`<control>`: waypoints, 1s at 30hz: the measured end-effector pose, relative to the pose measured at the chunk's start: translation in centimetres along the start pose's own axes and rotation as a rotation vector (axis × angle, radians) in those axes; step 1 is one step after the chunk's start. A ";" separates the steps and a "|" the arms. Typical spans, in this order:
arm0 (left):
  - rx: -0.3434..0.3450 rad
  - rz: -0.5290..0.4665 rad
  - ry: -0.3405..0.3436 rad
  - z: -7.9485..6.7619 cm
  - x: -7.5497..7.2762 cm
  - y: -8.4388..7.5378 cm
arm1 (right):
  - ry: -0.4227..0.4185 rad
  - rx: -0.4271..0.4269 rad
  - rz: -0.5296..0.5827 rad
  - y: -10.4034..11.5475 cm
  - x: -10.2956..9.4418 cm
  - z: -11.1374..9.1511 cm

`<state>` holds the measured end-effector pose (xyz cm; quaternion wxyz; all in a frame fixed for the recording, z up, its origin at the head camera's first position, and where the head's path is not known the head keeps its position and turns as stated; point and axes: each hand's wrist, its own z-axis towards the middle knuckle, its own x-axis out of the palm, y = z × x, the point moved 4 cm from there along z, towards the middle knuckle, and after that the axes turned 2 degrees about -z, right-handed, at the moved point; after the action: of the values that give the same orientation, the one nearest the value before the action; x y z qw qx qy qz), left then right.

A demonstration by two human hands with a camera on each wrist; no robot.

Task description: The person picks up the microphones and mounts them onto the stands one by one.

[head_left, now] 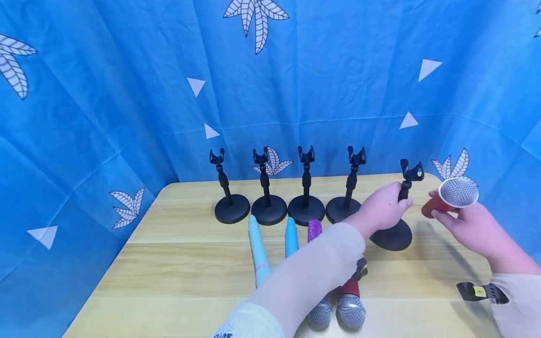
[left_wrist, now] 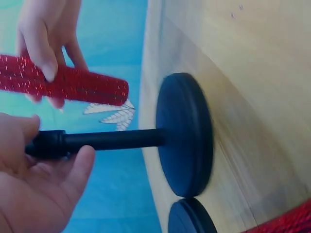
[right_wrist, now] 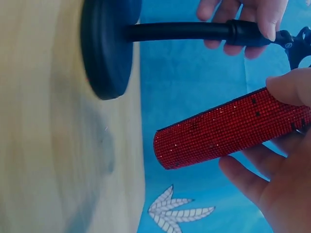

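Observation:
My left hand (head_left: 382,209) grips the upper post of a black microphone stand (head_left: 393,236) at the right end of a row. The stand's round base looks slightly tilted in the head view. To its right, my right hand (head_left: 475,230) holds a red glittery microphone (right_wrist: 228,128) above the table, its silver mesh head (head_left: 459,192) upward. The right wrist view shows the microphone's lower end pointing toward the table, apart from the stand. The stand's cradle (head_left: 412,171) holds nothing.
Several more black stands (head_left: 306,209) line the back of the wooden table (head_left: 177,263). Pale blue (head_left: 258,249), blue (head_left: 291,237), purple (head_left: 314,229) and red microphones (head_left: 351,310) lie in front, partly under my left arm. A blue patterned curtain (head_left: 338,70) hangs behind.

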<state>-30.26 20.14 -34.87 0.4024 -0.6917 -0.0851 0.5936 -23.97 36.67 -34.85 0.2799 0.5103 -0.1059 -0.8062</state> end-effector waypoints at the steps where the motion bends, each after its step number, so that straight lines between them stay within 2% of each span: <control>1: -0.008 0.024 0.001 -0.2 0.0 -0.2 | -0.015 -0.011 0.005 0.1 -0.1 0.2; 5: -0.036 0.114 -0.011 -1.3 -0.2 -0.9 | -0.056 -0.043 0.054 0.7 -0.6 0.9; 8: -0.050 0.138 -0.023 -2.3 -0.6 -0.8 | -0.071 -0.039 0.090 1.1 -0.8 1.5; 15: -0.082 0.147 -0.059 -4.4 -1.0 0.4 | -0.081 0.051 0.159 2.2 -0.3 2.8; 19: -0.048 0.143 -0.050 -5.3 -1.3 0.8 | -0.097 0.025 0.192 3.5 -0.4 3.7; 25: 0.009 0.085 -0.013 -6.1 -1.5 1.3 | -0.131 -0.076 0.274 5.3 -0.6 4.9; 30: 0.045 0.072 0.017 -6.4 -1.5 1.6 | -0.112 -0.121 0.355 6.3 -0.8 5.7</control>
<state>-25.60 15.28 -34.93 0.3970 -0.6902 -0.0436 0.6035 -26.60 31.23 -28.76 0.4413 0.4205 -0.1610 -0.7763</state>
